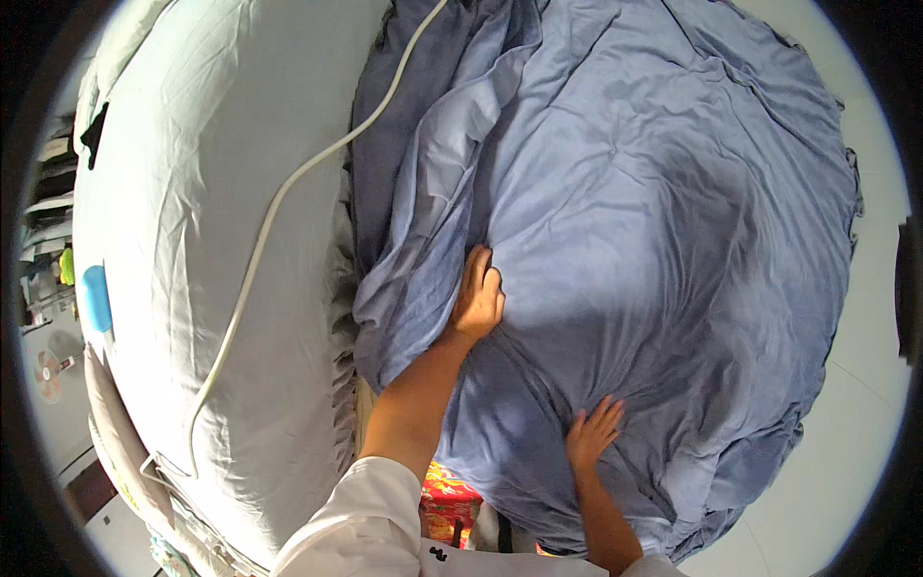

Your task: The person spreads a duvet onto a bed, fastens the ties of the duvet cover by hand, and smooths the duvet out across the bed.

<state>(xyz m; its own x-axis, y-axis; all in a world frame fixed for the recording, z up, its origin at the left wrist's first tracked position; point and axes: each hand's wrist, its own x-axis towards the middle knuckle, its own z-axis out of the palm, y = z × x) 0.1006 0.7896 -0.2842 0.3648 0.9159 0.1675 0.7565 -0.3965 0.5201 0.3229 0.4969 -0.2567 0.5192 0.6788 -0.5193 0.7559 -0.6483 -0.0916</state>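
A large blue-grey quilt or blanket (577, 216) lies bunched and wrinkled before me, with a ruffled edge along its left side. My left hand (479, 296) grips a fold of the cloth near the middle, its fingers curled. Lower down and to the right, my right hand (595, 433) rests flat on the same cloth with its fingers spread. Deep creases run upward from beside the right hand. What lies beneath the cloth is hidden.
A bed or mattress with a pale sheet (274, 346) fills the left, crossed by a white cable (267, 231). A blue object (96, 297) and a fan (49, 371) are farther left. Red patterned fabric (447, 501) shows below; pale floor (851, 433) borders the right.
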